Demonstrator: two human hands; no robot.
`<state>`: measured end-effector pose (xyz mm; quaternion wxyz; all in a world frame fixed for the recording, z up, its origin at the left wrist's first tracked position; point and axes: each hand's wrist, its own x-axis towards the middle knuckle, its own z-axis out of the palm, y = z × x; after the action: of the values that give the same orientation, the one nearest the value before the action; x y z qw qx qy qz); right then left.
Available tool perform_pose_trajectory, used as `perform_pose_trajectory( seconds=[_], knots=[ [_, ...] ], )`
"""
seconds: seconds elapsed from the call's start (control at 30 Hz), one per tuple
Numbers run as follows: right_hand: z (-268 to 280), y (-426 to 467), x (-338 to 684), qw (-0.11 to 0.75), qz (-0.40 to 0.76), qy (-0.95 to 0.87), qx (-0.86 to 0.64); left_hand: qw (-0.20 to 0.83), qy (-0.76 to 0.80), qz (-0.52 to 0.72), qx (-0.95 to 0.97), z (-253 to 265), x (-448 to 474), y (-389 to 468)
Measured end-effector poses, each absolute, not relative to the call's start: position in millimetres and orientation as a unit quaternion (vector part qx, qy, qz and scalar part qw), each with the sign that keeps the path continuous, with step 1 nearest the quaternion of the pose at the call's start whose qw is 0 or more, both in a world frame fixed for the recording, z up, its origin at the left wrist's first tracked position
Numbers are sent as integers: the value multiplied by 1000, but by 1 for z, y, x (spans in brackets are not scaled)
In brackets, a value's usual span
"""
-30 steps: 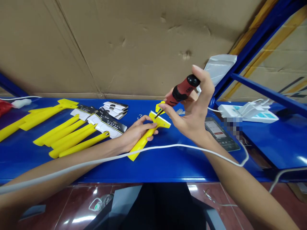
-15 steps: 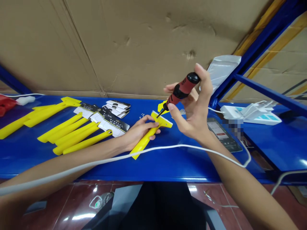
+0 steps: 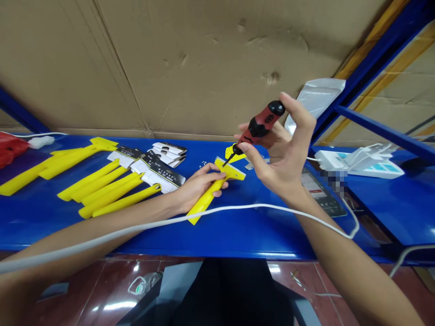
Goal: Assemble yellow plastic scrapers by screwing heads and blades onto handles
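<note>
My left hand [image 3: 200,186] grips a yellow scraper [image 3: 206,199] near its head, the handle slanting down toward the bench's front edge. In my right hand [image 3: 285,154] is a red and black screwdriver [image 3: 261,125], tilted, with my thumb and fingers around its handle and one finger at its butt end. The screwdriver's tip meets the scraper head near one end. Whether a screw sits under the tip is too small to tell. Behind the screwdriver lies another yellow piece [image 3: 234,154], partly hidden.
Several yellow scrapers [image 3: 112,192] and folded card sleeves [image 3: 166,154] lie on the blue bench [image 3: 238,235] to the left. At the right are a phone [image 3: 324,194] and a white power strip [image 3: 363,164]. A white cable [image 3: 258,206] crosses in front of both forearms.
My right hand's fingers have shifted around the screwdriver handle, which looks slightly turned. The tip stays at the scraper head. My left hand keeps its hold, and the view has moved slightly.
</note>
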<state>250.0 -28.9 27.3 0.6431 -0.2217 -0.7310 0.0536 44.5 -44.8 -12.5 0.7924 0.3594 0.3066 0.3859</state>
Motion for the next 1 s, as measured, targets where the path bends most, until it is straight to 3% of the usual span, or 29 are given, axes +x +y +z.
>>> perform_pose_trajectory(
  seconds=[0.13,0.4,0.6,0.8,1.0],
  knots=[
    [24,-24,252,666,12,-704,-246,791,309,377,371,-12,44,-46],
    [25,-21,254,665,40,-715,-212,795,302,381,363,-15,43,-43],
    [24,-18,259,672,-23,-702,-234,787,308,380,375,-15,44,-44],
    [27,-24,255,628,72,-742,-223,790,306,382,369,-15,44,-42],
    [25,-21,257,656,24,-718,-233,791,306,381,369,-14,44,-44]
  ],
)
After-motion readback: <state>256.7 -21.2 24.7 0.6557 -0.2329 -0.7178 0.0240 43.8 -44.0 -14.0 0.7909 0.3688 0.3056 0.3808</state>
